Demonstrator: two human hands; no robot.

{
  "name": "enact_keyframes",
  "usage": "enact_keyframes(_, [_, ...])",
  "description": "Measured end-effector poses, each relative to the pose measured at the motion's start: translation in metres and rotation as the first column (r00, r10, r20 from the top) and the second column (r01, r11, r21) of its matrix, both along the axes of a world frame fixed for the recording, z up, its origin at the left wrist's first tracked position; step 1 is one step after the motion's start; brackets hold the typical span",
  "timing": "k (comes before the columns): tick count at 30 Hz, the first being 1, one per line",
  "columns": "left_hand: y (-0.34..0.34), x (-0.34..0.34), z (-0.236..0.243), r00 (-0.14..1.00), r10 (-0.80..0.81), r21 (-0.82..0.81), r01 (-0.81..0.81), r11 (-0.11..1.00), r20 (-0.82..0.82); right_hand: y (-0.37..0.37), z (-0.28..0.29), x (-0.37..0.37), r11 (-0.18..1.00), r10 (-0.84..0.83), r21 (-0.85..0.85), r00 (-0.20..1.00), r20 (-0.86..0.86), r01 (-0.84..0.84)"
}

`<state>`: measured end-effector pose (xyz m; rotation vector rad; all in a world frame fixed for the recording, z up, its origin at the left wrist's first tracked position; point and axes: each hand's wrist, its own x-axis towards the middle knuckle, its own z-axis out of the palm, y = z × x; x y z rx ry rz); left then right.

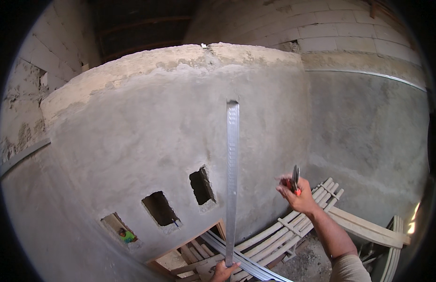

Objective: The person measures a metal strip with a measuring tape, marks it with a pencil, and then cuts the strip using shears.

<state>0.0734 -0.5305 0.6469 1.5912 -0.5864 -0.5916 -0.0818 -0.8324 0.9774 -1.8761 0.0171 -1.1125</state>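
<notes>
My left hand (223, 271) sits at the bottom edge, gripping the lower end of a long thin metal strip (232, 178). The strip stands upright in front of the grey plastered wall (147, 136) and reaches about halfway up it. My right hand (299, 196) is raised to the right of the strip, apart from it, closed around a small dark tool with red-orange handles (295, 181), which points upward.
Three rough rectangular holes (159, 207) are cut low in the wall; a person in a green top shows through the leftmost one. Wooden slatted frames (293, 225) and planks lean below at the right. More metal strips (255, 265) lie near the bottom.
</notes>
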Motion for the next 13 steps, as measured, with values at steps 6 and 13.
enact_keyframes(6, [0.031,0.029,-0.13,0.985,-0.106,0.084,0.095,0.992,0.136,0.01,0.084,0.011,0.979,0.201,-0.019,0.962,0.185,-0.201])
enact_keyframes(13, [0.04,-0.012,-0.064,0.994,-0.107,0.105,0.109,0.989,-0.016,0.001,0.133,0.011,0.888,0.452,-0.018,0.864,0.223,-0.46])
